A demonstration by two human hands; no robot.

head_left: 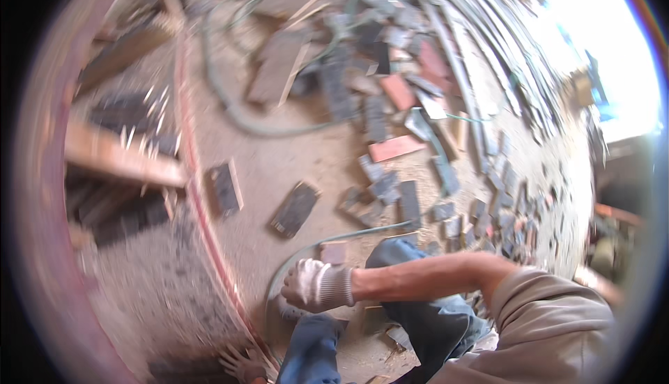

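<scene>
My right hand [311, 285], in a white knitted glove, is closed above my knees. The fingers curl away from view, so what they hold, if anything, is hidden. Just under it shows a blurred greyish shape [288, 310] that I cannot make out. A small pinkish-brown block [334, 251] lies just beyond the glove. My left hand [244, 366] is low at the bottom edge, beside a red-edged board, with its fingers spread. Close to it lies a dark piece of wood [185, 370]; whether they touch is unclear. Motion blurs the whole picture.
Dark wooden blocks [295, 209] lie ahead on the dusty floor. A green hose [240, 125] loops across it, and a thin hose [334, 236] runs near my right hand. Offcuts [397, 92] pile up farther off; long strips [481, 42] lie at right. A red edge [202, 210] runs along the left.
</scene>
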